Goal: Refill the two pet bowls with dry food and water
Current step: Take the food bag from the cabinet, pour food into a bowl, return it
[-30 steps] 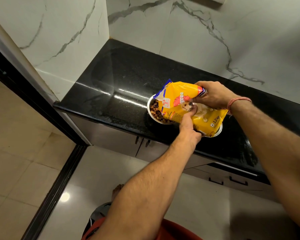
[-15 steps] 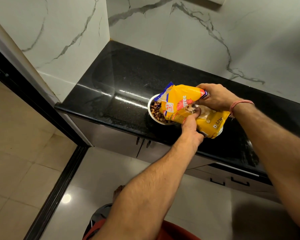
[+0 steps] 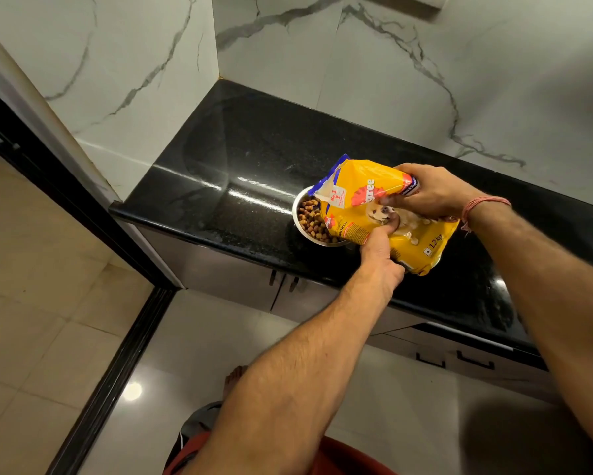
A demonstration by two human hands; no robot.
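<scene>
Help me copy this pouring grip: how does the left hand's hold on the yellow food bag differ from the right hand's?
The left hand grips the yellow food bag at its near edge, thumb pressed on the printed front; the right hand grips the far edge, fingers curled over it. The right wrist wears a pink thread; the left is bare. Both hold the bag tilted, mouth over the steel bowl of kibble.

counter left of bowl: black countertop (image 3: 253, 159) bare, open to the corner
over bowl: steel bowl (image 3: 300, 223) mostly covered by tilted food bag (image 3: 373, 214)
back and left: marble walls (image 3: 322, 63) block
counter right: bare strip
</scene>
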